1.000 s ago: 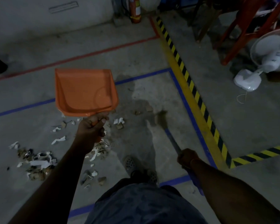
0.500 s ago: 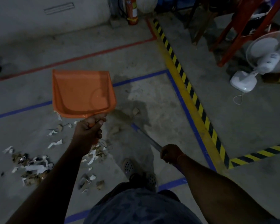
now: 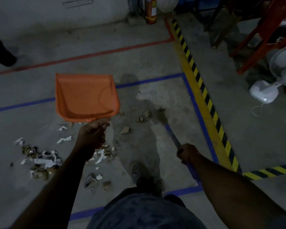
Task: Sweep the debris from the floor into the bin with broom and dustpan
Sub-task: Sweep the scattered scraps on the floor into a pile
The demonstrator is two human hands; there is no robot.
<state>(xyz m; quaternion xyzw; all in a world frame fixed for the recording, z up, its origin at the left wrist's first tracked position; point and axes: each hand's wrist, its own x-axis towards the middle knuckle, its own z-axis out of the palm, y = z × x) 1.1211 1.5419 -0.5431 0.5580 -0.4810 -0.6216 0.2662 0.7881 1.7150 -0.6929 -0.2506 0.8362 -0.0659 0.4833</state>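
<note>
A white pedestal fan (image 3: 271, 83) lies tipped on the concrete at right, beside an orange steel rack (image 3: 261, 35). A red fire extinguisher (image 3: 151, 10) stands against the far wall, where yellow-and-black hazard tape (image 3: 203, 90) begins.

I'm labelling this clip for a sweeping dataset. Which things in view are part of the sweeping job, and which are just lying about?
Job:
- orange dustpan, held in left hand
- broom, held in right hand
- paper and rubble scraps on floor

Lying about:
- white fan
- fire extinguisher
- red rack legs
</note>
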